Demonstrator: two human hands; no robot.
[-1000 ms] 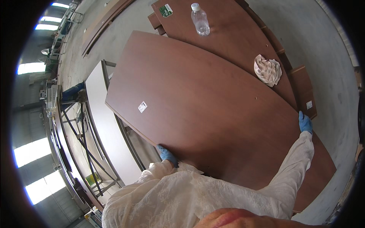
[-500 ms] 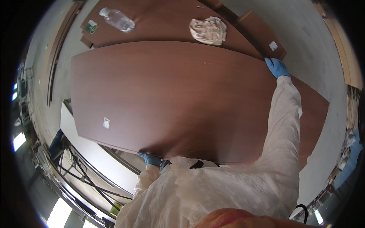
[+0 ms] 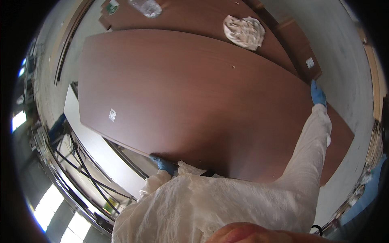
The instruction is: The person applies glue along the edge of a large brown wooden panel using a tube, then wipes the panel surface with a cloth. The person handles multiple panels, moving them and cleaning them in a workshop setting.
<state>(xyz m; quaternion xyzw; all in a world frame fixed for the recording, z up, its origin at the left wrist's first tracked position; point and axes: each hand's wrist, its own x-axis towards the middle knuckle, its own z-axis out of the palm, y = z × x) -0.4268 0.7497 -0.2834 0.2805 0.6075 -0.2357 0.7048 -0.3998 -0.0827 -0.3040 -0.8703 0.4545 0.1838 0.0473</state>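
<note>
A large reddish-brown panel (image 3: 174, 93) with a small white label lies across the middle of the view in front of me. My left hand (image 3: 163, 164), in a blue glove, grips its near edge close to my body; part of the fingers is hidden. Stretched out to the far right, my right hand (image 3: 318, 95), also gloved in blue, is closed over the panel's far edge, seen nearly side-on. Beyond that edge is a second brown panel (image 3: 194, 20), with a crumpled cream cloth (image 3: 244, 33) and a clear plastic bottle (image 3: 149, 8) on it; the bottle is partly cut off.
Brown side pieces (image 3: 298, 46) jut out at the far right. A white panel (image 3: 93, 143) and a dark metal frame (image 3: 81, 170) stand at the near left. Long strips (image 3: 67, 48) lie on the floor at the left, and stacked boards (image 3: 377, 89) line the right.
The view has turned, so the cloth and label pieces sit farther right and the bottle is higher. My right hand has slid nearer along the far edge, its fingers straighter. My left hand stays put.
</note>
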